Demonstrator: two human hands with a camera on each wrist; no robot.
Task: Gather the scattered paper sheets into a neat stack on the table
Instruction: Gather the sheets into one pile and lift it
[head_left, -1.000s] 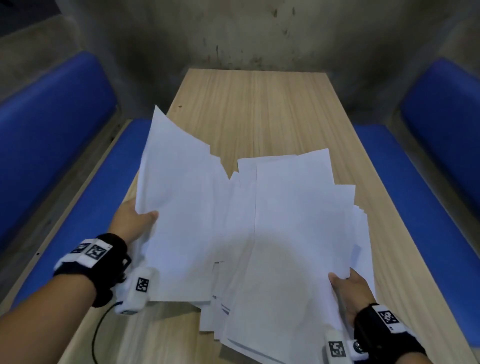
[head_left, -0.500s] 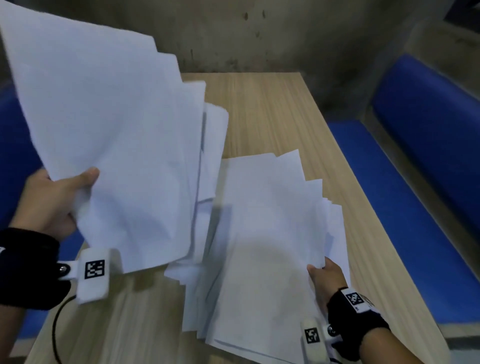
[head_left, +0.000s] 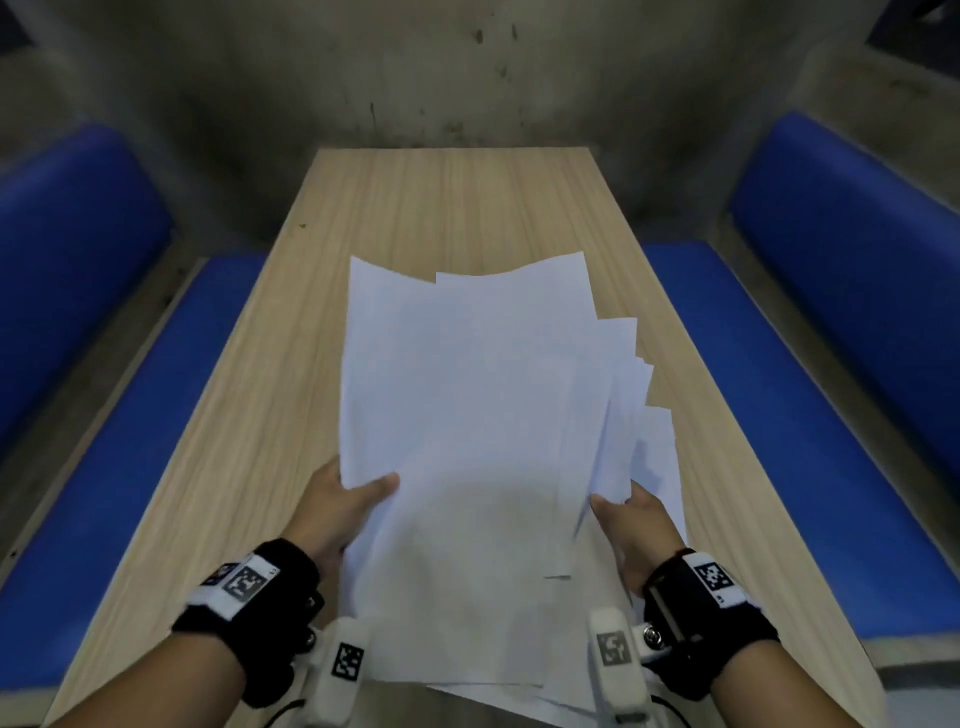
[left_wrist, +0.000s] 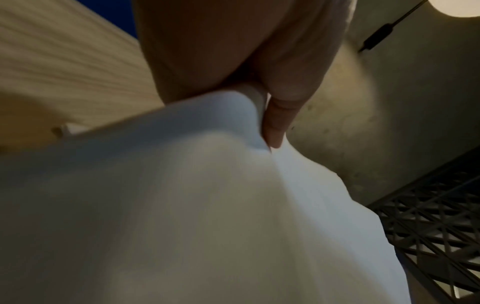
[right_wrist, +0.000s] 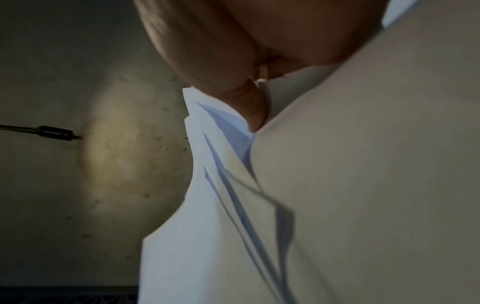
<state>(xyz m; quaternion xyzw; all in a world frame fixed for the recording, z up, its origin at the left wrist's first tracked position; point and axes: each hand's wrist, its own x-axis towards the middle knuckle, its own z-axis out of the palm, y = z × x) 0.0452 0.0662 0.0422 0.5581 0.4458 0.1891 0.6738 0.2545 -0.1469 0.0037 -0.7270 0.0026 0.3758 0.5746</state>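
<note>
A loose pile of white paper sheets (head_left: 478, 415) lies along the middle of the wooden table (head_left: 249, 415), its right edges fanned out unevenly. My left hand (head_left: 358, 499) grips the pile's left edge, thumb on top. My right hand (head_left: 623, 512) grips the right edge the same way. In the left wrist view the left hand (left_wrist: 272, 127) pinches the paper sheets (left_wrist: 182, 205) with the thumb on top. In the right wrist view the right hand (right_wrist: 255, 111) pinches the paper sheets (right_wrist: 337, 185), whose several layered edges show. The fingers beneath the paper are hidden.
Blue padded benches (head_left: 779, 395) run along both sides of the table, the other blue bench (head_left: 156, 374) on the left. A stained concrete wall (head_left: 441, 78) closes the far end. Bare tabletop lies beyond the pile.
My left hand has swung its raised batch of sheets down and right onto the sheets by the right hand. Both hands now hold one combined pile at the table's middle.
</note>
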